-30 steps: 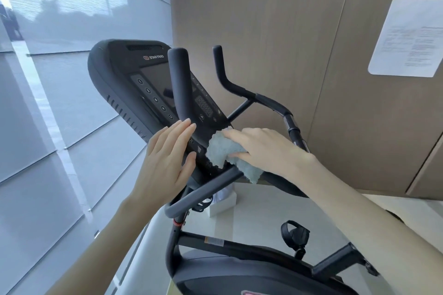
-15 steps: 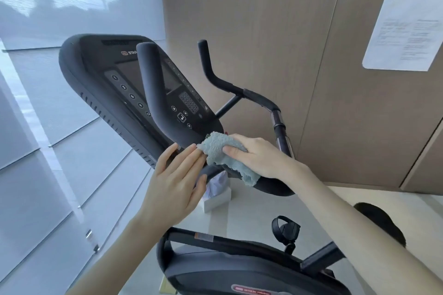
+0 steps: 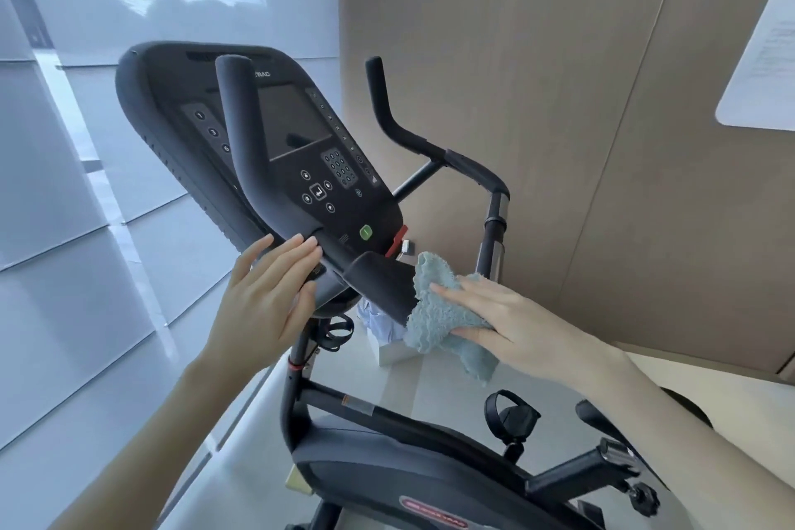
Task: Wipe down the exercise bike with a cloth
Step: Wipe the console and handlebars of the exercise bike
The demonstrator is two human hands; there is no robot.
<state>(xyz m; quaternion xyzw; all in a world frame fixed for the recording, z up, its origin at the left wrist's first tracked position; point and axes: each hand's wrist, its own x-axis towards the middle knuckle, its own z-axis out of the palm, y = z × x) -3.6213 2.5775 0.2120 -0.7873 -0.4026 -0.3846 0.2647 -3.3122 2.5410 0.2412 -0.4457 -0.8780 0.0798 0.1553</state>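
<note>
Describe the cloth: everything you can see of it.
The cloth is pale blue-grey, fluffy like terry or microfibre, and crumpled. The right hand grips it, fingers lying on top, and holds its upper part against the end of the black pad below the console. One loose corner hangs down beneath the hand.

The left forearm and right forearm are bare to the frame's edge, and the left hand and right hand are bare with short nails.
</note>
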